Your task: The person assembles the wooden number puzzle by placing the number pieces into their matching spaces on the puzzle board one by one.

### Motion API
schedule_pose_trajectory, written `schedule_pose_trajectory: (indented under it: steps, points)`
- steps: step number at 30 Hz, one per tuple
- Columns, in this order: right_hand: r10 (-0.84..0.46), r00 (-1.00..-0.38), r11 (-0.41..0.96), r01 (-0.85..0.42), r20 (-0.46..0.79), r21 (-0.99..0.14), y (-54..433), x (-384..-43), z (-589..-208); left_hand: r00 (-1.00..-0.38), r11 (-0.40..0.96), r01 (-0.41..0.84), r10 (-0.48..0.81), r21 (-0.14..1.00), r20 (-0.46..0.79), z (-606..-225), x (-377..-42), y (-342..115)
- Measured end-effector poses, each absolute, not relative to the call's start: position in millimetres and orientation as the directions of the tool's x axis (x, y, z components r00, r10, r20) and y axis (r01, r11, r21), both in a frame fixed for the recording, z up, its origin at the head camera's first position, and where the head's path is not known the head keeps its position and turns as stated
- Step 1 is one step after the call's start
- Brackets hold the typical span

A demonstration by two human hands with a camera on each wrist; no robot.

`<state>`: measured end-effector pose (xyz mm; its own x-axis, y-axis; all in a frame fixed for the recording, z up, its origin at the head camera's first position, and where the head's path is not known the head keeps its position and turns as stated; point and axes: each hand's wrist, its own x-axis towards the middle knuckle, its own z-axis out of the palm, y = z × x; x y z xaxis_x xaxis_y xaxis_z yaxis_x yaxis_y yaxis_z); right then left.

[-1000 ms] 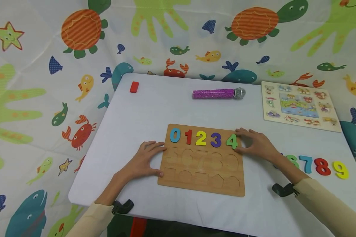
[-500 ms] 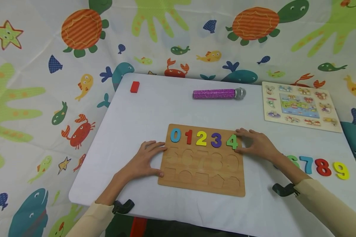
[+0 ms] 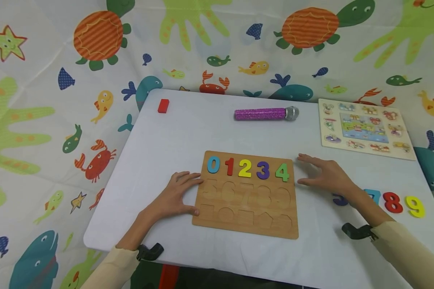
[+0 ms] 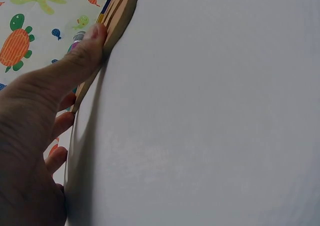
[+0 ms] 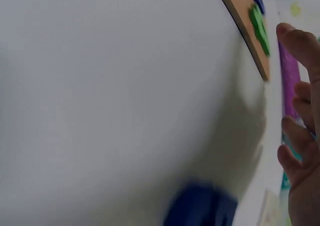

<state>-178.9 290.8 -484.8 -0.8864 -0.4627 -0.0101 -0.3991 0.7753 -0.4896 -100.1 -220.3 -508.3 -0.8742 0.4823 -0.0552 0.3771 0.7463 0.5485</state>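
A wooden number board [image 3: 244, 225] lies on the white table, its top row filled with a blue 0 [image 3: 209, 165], red 1 [image 3: 230, 167], yellow 2 [image 3: 244, 169], purple 3 [image 3: 264, 171] and green 4 [image 3: 284, 173]. Two lower rows show bare outlines. My left hand [image 3: 170, 196] rests at the board's left edge, thumb and fingers spread; the left wrist view shows the thumb [image 4: 87, 48] against the edge. Just off the board's right side is my right hand [image 3: 327, 175], fingers extended, holding nothing. In the right wrist view it hovers beside the green 4 [image 5: 259, 31].
Right of the board lie a purple 5 [image 3: 340, 200], blue 7 [image 3: 374, 196], red 8 [image 3: 393, 203] and yellow 9 [image 3: 416, 207]; my right forearm partly covers this row. Farther back are a red block [image 3: 163, 106], a glittery purple microphone [image 3: 260, 114] and a picture puzzle [image 3: 365, 128].
My right hand has let go of the green 4 and drawn right, away from the board. The 4 stays in the top row. My left hand has not moved.
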Motion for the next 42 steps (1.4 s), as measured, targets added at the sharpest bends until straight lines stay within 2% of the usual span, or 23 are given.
schedule_pose_trajectory:
  steps: [3,9,13,20,42]
  points:
    - [-0.425,-0.905,0.789,-0.367,-0.007,-0.493,319,-171,-478,-0.876,0.748,0.369,0.479,0.552,-0.063,-508,-100,-220]
    - [-0.365,-0.922,0.841,-0.267,-0.129,-0.470,371,-143,-470,-0.876,0.744,0.369,0.479,0.557,-0.060,-507,-100,-219]
    - [-0.351,-0.925,0.848,-0.246,-0.149,-0.470,392,-126,-474,-0.877,0.749,0.370,0.477,0.550,-0.059,-508,-101,-220]
    - [-0.367,-0.920,0.830,-0.258,-0.136,-0.494,402,-114,-483,-0.874,0.746,0.379,0.482,0.548,-0.052,-508,-101,-221]
    - [-0.330,-0.941,0.817,-0.244,-0.077,-0.522,404,-108,-491,-0.875,0.744,0.372,0.480,0.554,-0.057,-507,-101,-219]
